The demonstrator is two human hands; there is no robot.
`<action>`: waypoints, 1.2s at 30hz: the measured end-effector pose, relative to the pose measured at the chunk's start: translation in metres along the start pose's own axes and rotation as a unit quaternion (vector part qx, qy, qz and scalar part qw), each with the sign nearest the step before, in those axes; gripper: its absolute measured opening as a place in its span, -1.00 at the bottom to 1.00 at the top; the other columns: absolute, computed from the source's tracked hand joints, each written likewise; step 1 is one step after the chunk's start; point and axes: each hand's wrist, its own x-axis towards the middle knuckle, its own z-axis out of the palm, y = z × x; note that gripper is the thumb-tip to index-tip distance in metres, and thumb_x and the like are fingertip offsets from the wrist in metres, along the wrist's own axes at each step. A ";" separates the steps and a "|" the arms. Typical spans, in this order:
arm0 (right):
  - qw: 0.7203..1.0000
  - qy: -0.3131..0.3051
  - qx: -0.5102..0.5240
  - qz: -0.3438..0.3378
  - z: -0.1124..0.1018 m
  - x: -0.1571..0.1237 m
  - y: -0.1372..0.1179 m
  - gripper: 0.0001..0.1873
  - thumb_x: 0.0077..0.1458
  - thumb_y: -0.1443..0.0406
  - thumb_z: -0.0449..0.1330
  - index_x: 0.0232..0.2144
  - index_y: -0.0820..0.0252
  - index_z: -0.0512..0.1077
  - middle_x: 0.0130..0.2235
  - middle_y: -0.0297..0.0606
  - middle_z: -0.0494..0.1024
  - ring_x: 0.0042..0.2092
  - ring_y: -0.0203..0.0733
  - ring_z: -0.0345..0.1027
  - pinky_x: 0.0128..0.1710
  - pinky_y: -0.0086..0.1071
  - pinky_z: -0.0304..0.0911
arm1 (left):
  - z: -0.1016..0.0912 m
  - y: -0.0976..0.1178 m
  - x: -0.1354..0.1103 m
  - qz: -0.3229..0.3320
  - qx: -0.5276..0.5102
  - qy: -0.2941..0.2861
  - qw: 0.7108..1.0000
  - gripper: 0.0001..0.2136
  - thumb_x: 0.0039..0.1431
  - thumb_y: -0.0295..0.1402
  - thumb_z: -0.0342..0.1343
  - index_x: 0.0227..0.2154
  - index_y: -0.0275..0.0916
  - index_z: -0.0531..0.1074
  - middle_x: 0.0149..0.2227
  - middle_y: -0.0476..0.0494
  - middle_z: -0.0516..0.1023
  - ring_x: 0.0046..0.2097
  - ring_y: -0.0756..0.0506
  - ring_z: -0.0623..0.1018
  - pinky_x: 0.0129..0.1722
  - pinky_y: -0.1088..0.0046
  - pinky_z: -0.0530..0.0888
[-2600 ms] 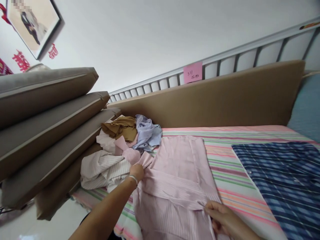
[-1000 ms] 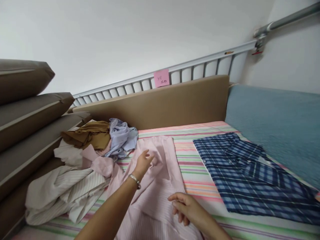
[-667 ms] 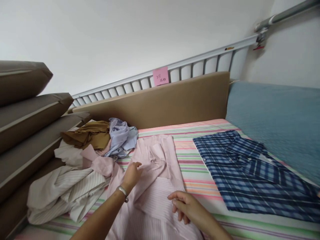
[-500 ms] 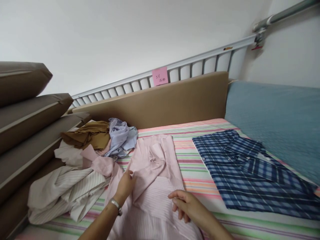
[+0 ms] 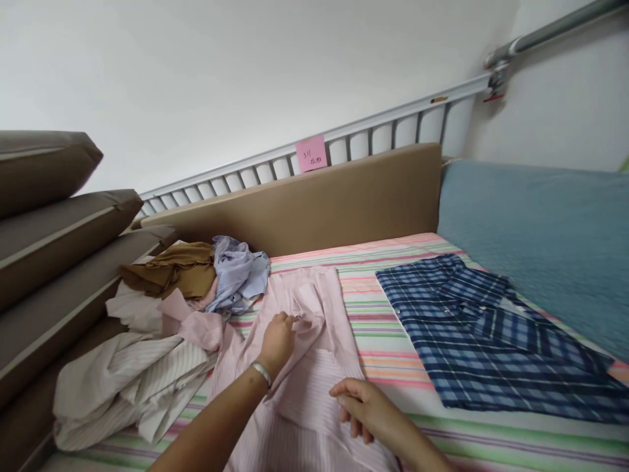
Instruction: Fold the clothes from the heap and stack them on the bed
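A pink striped shirt (image 5: 319,387) lies partly folded in front of me, one sleeve laid across its middle and the other trailing left. My left hand (image 5: 278,341) is over the folded sleeve, its fingers closed and pinching the cloth near the cuff; the fingertips are partly hidden. Over the shirt's lower right edge is my right hand (image 5: 361,410), fingers loosely bent and apart, with nothing seen in them. Right of it, a blue plaid shirt (image 5: 472,334) lies flat, with a sleeve folded over it.
Crumpled clothes lie on the left: a brown garment (image 5: 179,269), a pale blue one (image 5: 238,272) and a cream striped one (image 5: 128,383). Stacked cushions (image 5: 69,236) rise beside them. A padded board (image 5: 334,203) backs the striped sheet (image 5: 373,321); a blue cushion (image 5: 531,229) stands right.
My left hand has moved forward and right, from the shirt's left side to the sleeve's cuff, and its fingers have closed there. The right hand has hardly moved.
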 end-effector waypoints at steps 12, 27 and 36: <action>1.000 0.004 0.007 0.014 0.002 0.009 0.005 -0.74 -0.01 0.38 -0.05 -0.27 0.25 0.36 -0.56 -0.44 0.39 -0.69 -0.50 0.15 -0.75 -0.61 -0.06 | 0.007 -0.011 0.072 0.045 0.005 -0.008 0.999 -0.81 0.10 -0.55 -0.07 -0.38 -0.32 0.46 -0.27 -0.24 0.48 -0.15 -0.12 0.44 -0.09 0.37 0.32; 0.988 0.093 0.109 -0.055 0.002 0.016 -0.006 -0.54 -0.15 0.25 0.06 -0.14 0.31 0.31 -0.36 -0.28 0.40 -0.55 -0.36 0.34 -0.71 -0.53 0.10 | -0.029 -0.014 -0.019 0.186 -0.047 0.084 0.978 -0.81 0.18 -0.47 -0.05 -0.30 -0.21 0.47 -0.06 -0.20 0.45 -0.03 -0.13 0.41 -0.05 0.30 0.38; 0.988 0.081 0.125 -0.040 0.011 0.008 -0.005 -0.57 -0.22 0.16 0.12 -0.24 0.22 0.35 -0.36 -0.27 0.44 -0.55 -0.35 0.34 -0.68 -0.50 0.09 | 0.000 -0.036 -0.073 -0.027 -0.209 0.092 0.973 -0.77 0.15 -0.41 -0.07 -0.22 -0.25 0.47 -0.22 -0.21 0.53 -0.19 -0.11 0.50 -0.20 0.37 0.42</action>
